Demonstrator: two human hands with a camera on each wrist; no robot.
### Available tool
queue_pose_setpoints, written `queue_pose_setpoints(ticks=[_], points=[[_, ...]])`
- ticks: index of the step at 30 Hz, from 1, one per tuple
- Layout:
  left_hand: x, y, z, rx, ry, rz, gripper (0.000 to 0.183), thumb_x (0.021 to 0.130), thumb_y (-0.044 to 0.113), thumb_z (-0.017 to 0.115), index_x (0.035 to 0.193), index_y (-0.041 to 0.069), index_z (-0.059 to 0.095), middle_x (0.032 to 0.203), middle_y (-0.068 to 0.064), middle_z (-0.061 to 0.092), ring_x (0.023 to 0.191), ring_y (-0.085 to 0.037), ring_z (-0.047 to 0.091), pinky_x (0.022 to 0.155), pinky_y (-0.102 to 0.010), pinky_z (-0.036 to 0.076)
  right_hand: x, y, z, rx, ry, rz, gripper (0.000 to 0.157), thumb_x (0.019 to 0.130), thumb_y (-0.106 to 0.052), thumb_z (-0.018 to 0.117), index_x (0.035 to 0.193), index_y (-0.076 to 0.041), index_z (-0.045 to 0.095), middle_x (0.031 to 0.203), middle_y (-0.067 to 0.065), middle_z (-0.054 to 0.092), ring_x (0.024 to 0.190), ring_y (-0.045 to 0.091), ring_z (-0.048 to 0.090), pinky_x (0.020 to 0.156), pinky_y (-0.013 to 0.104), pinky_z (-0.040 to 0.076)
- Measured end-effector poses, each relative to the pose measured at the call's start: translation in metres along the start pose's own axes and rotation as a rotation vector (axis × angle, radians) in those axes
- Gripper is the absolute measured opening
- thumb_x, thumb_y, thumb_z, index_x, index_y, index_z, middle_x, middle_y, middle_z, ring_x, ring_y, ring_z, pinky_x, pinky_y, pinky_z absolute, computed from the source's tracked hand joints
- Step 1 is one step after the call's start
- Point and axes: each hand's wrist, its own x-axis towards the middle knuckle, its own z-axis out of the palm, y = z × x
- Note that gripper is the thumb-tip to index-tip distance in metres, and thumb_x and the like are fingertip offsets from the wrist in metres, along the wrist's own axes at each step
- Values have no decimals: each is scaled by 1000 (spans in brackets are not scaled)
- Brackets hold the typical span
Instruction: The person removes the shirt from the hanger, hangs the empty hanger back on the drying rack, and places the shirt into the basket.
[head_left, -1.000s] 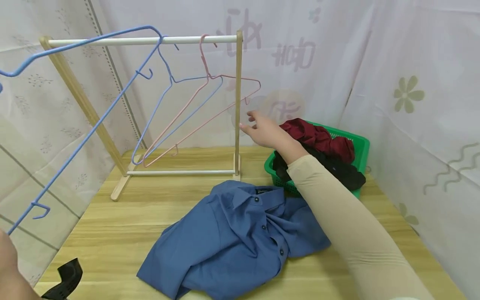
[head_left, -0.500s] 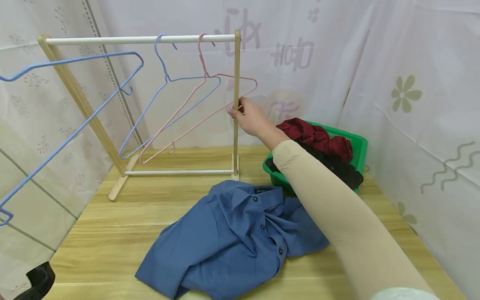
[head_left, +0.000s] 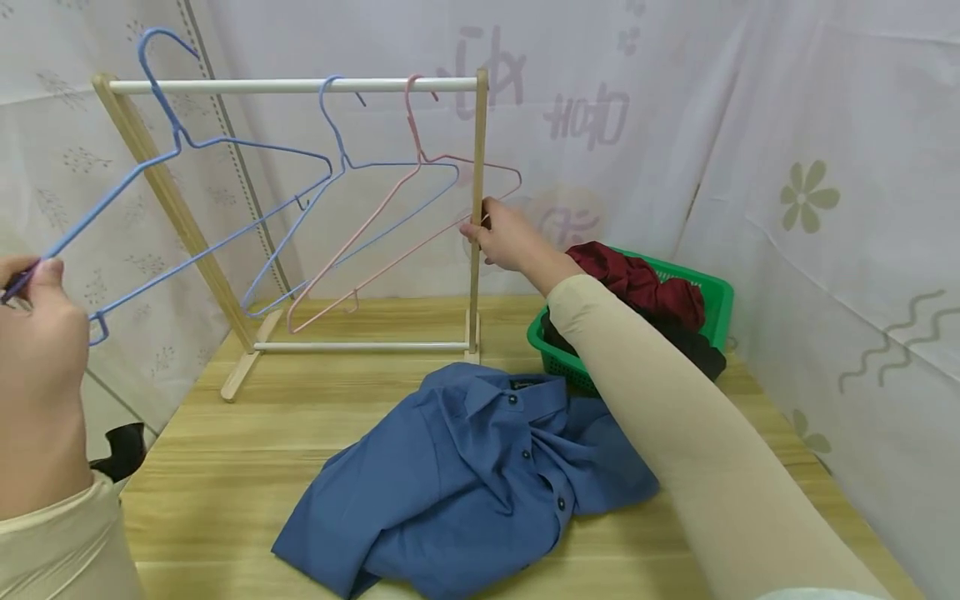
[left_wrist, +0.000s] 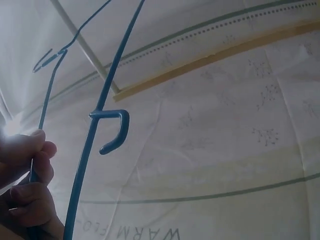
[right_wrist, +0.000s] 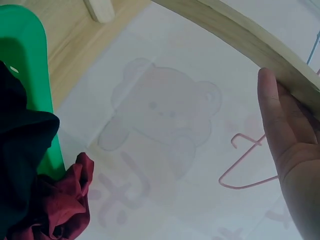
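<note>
My left hand [head_left: 47,358] grips a blue wire clothes hanger [head_left: 177,137] by one shoulder end, at the left of the head view. The hanger's hook points up, and it overlaps the left part of the clothes rack [head_left: 477,142] in this view. In the left wrist view, thumb and curled fingers close round the hanger's wire. My right hand [head_left: 513,237] holds the rack's right wooden post, thumb in front and fingers behind. The right wrist view shows that hand's fingers against the post. A blue buttoned shirt [head_left: 442,475] lies crumpled on the table before the rack.
Another blue hanger [head_left: 342,162] and a pink hanger [head_left: 420,157] hang from the rack's white rail. At the right stands a green basket [head_left: 722,308] with a dark red garment [head_left: 660,292] and a black garment [head_left: 697,350]. Patterned curtains enclose the table [head_left: 375,417].
My right hand has moved left from beside the rack's post and taken hold of it. My left hand has come further into view, and its hanger now shows its hook upright.
</note>
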Motion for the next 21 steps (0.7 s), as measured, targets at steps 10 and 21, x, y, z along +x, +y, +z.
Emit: queue_pose_setpoints(ticks=[10,21], points=[[12,6,20,39,-92,290,33,99,18,50,111,-5,71,109,-27,70,101,-45,62,85,-45,42,0,5,5,67,36,-41,35,100,-39,51,118,-9,50,107,8,62,99,32,66,76,37,59],[16,2,33,40,-68,416,27,93,13,56,95,-5,75,91,-27,72,87,-50,66,62,-41,31,-4,11,6,63,53,-36,36,101,-39,51,119,-8,48,109,9,63,93,33,69,73,35,59]])
